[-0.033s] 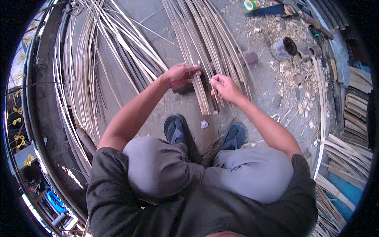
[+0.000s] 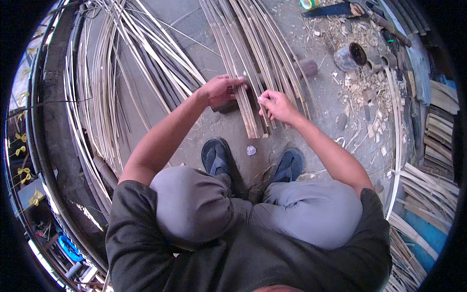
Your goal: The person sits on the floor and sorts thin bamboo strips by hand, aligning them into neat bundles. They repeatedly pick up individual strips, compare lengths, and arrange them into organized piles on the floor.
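Note:
My left hand (image 2: 223, 91) closes round the edge of a flat bundle of long bamboo strips (image 2: 248, 117), thumb on top and fingers partly hidden beneath. Just to its right, my right hand (image 2: 279, 108) pinches a narrow bamboo strip (image 2: 265, 128) between thumb and curled fingers, a little above the strip's near end. More strips (image 2: 275, 53) fan away from both hands toward the far edge. They lie across a dark round log (image 2: 308, 69), whose other end shows below my left hand.
Another spread of loose strips (image 2: 114, 97) covers the floor at left. On the right are a metal can (image 2: 350, 57), pale shavings (image 2: 369, 90) and a handsaw (image 2: 331, 10). Stacked strips (image 2: 430, 192) line the right side. A small crumpled whitish piece (image 2: 251, 150) lies between my sandalled feet.
The view has shifted very slightly. Both hands keep the same grips, and the strips between them have barely moved.

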Action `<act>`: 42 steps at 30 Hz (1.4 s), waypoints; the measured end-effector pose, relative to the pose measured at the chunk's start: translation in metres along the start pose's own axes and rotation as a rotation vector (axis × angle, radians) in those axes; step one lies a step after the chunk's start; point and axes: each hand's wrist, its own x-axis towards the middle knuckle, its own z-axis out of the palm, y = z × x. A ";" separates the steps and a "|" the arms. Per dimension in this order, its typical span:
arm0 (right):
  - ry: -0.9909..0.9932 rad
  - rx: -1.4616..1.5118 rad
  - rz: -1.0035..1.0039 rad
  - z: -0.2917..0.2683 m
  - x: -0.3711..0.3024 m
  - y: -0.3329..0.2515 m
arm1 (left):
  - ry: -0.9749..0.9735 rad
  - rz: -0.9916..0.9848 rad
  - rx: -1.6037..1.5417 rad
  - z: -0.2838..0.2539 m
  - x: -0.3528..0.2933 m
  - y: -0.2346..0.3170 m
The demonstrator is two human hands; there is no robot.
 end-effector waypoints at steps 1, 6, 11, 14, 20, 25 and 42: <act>-0.053 0.016 0.040 0.002 -0.003 -0.002 | 0.000 -0.015 -0.011 -0.006 0.002 -0.002; -0.169 0.081 0.101 0.007 -0.013 -0.006 | 0.005 -0.014 -0.029 -0.007 0.005 -0.005; -0.201 0.108 0.113 0.010 -0.011 -0.009 | 0.057 0.024 -0.020 0.009 -0.006 0.003; -0.202 0.092 0.110 0.011 -0.011 -0.007 | 0.066 0.048 -0.056 0.006 0.002 -0.002; -0.222 -0.042 0.096 -0.004 -0.011 -0.019 | 0.024 0.024 -0.043 -0.004 0.002 -0.006; 0.349 -0.351 -0.053 -0.098 -0.001 -0.020 | 0.043 -0.002 -0.020 -0.005 0.004 -0.006; 0.233 -0.753 -0.166 -0.063 -0.008 -0.013 | 0.071 -0.023 0.051 -0.010 0.000 -0.005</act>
